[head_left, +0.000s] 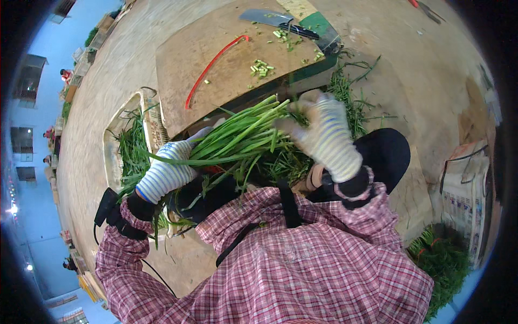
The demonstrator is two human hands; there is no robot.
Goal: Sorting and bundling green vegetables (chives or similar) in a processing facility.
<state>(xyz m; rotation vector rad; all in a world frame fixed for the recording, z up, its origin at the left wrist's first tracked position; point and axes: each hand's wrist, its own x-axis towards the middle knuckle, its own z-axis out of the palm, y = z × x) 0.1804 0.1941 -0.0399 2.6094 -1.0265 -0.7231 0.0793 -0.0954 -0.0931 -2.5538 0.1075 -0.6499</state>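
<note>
My left hand (172, 166), in a striped knit glove, is closed around a bunch of long green leafy stalks (243, 129), probably chives. The pale stalk ends point to the right, and long leaves trail back over my left wrist. My right hand (323, 133), gloved likewise and blurred by motion, is beside those pale ends with thumb and fingers spread. I see nothing held in it; whether its fingertips touch the stalks is unclear. Beyond the bunch, a wooden board (218, 60) carries a red strip (214, 67), short cut stalk pieces (262, 68) and a cleaver (267, 17) with a black handle.
A pale plastic crate (151, 121) holding greens stands left of the board. Loose trimmings (348, 97) litter the floor at right. Farther right are a large woven bag (463, 198) and a heap of greens (439, 259). Red-handled pliers (429, 12) lie at top right. Several people sit far left.
</note>
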